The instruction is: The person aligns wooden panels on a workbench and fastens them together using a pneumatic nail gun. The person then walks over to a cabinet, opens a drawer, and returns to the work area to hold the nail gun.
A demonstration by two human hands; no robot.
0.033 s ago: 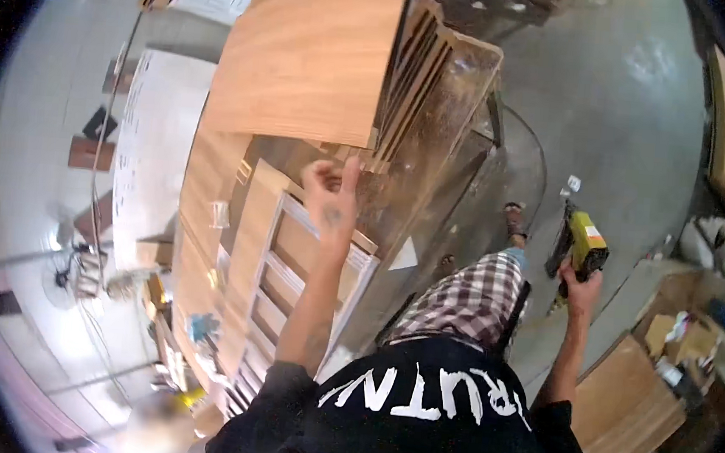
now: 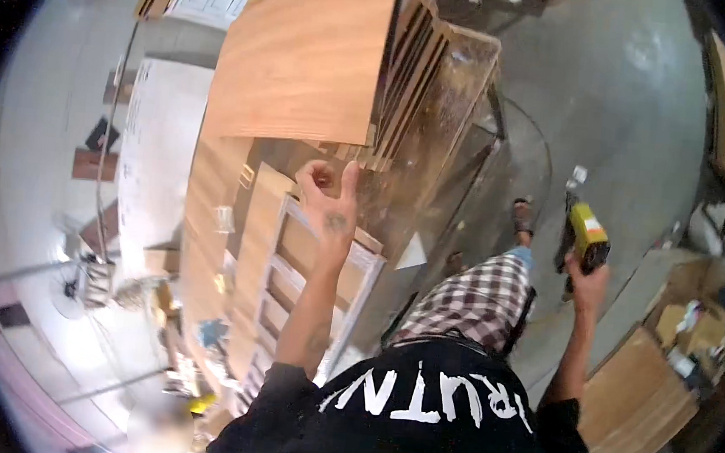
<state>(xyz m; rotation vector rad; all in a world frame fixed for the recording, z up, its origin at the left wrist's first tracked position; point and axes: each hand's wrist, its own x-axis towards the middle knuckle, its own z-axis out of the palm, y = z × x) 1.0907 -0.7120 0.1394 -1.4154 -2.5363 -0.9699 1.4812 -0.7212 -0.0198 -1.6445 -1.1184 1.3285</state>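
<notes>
My left hand (image 2: pixel 328 197) is raised above a pale wooden frame (image 2: pixel 289 293) that lies on the workbench. Its forefinger curls to the thumb and the other fingers stand up; whether it pinches something small I cannot tell. Just beyond it a large brown plywood sheet (image 2: pixel 307 60) lies over a stack of upright wooden panels (image 2: pixel 412 77). My right hand (image 2: pixel 588 278) hangs out at my right side and grips a yellow and black power tool (image 2: pixel 585 229) above the concrete floor.
A white board (image 2: pixel 155 151) lies left of the bench, with wood offcuts and clutter further left. Flat wooden boards (image 2: pixel 629 409) and open cardboard boxes (image 2: pixel 696 321) sit on the floor at the right. My sandalled foot (image 2: pixel 523 215) stands on grey concrete (image 2: pixel 612 84).
</notes>
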